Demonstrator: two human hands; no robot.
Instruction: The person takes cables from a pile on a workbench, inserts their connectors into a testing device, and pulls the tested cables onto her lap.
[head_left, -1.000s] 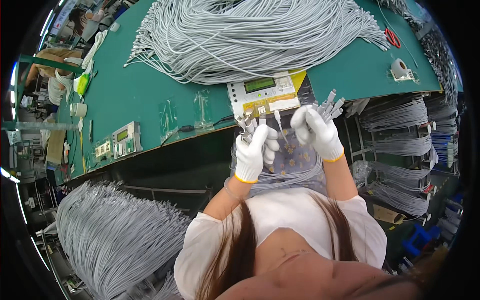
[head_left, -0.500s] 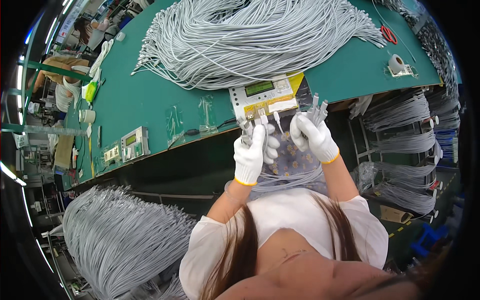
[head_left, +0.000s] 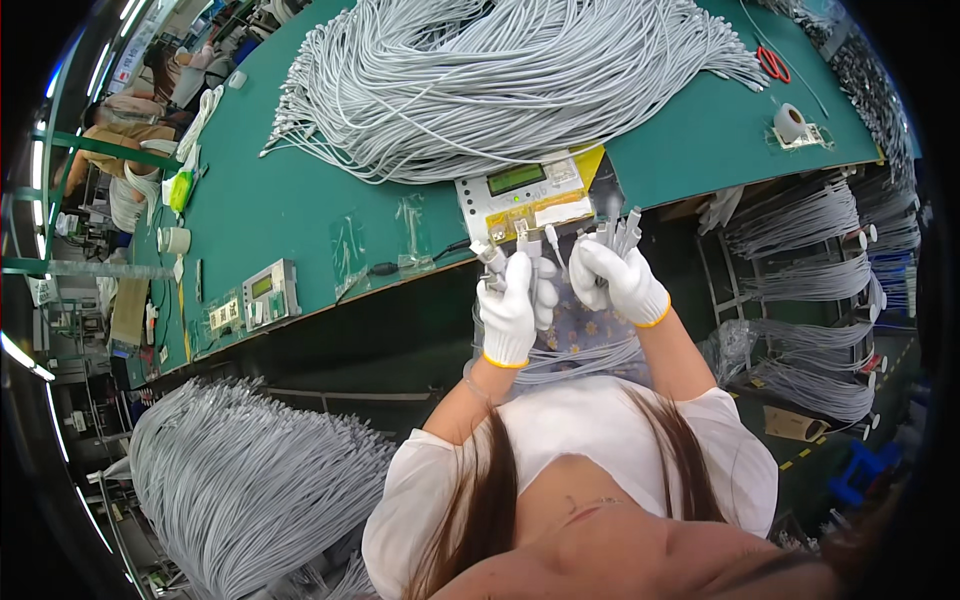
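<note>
White knit gloves on both hands: the left hand point(head_left: 510, 305) pinches a few grey cable ends point(head_left: 497, 258), the right hand point(head_left: 615, 280) grips another bunch point(head_left: 618, 228), just before the green tabletop point(head_left: 300, 190) with its boxy tester point(head_left: 525, 190) and tangled cable heap point(head_left: 500, 70).

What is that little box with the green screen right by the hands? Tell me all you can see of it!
The box is a flat, pale grey tester, plastic by the look of it, with a small green screen near its top and a yellow panel along its right and lower part. It lies flat at the near edge of the green table. The big pile of grey cables reaches its far side. The gloved left hand and right hand hold cable ends just below it.
</note>
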